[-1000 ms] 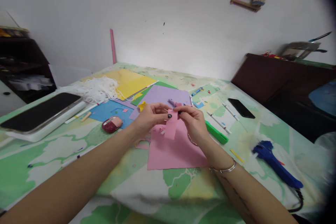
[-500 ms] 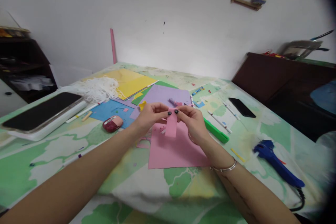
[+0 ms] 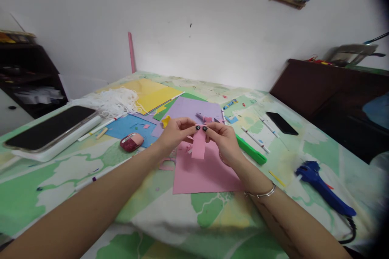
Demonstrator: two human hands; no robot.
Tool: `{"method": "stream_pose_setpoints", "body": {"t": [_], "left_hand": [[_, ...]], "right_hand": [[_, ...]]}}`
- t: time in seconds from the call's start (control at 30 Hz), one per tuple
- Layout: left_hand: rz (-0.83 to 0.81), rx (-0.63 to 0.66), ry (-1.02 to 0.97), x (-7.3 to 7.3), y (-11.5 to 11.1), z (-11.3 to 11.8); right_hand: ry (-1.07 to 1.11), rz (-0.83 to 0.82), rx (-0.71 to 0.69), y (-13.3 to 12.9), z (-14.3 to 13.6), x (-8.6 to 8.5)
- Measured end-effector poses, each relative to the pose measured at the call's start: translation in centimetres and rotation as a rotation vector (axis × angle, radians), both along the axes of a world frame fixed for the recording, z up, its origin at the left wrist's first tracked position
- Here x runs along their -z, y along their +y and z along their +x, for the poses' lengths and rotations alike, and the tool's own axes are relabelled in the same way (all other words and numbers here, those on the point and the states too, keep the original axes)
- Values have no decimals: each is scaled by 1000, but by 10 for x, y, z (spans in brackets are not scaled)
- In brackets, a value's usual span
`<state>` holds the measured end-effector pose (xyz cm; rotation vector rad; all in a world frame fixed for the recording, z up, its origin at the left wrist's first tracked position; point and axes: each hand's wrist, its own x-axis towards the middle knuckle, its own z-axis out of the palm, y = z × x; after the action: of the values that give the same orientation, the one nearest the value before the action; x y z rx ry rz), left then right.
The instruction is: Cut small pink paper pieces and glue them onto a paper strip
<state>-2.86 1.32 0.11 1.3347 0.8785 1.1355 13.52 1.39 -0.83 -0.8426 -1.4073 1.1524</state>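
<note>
Between both hands a small pink strip (image 3: 198, 145) hangs down, its top edge pinched by thumbs and fingers. My left hand (image 3: 178, 132) is closed on the strip's upper left. On the upper right, my right hand (image 3: 223, 137) pinches it, thumb close to the other thumb. Beneath them lies a larger pink sheet (image 3: 203, 176) on the patterned tablecloth. Small pink scraps lie by the sheet's left edge, partly hidden by the hands. A lilac sheet (image 3: 191, 109) is just beyond the fingers.
Left: a large phone (image 3: 50, 127) on a white box, white yarn (image 3: 117, 101), a blue sheet (image 3: 121, 127), a red-and-pink case (image 3: 131, 142), a yellow sheet (image 3: 152, 91). Right: a green tool (image 3: 251, 150), pens, a black phone (image 3: 282, 123), a blue glue gun (image 3: 325, 190) with a cord.
The view has shifted slightly. Both hands keep their pinch on the pink strip, and the thumbs stay close together at its top edge.
</note>
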Motion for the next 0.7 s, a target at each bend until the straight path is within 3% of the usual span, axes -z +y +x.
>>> {"method": "stream_pose_setpoints", "body": {"t": [0.7], "left_hand": [[40,4,88,-2,-3,1]], "right_hand": [[-119,59,-36,-1,2,3]]}}
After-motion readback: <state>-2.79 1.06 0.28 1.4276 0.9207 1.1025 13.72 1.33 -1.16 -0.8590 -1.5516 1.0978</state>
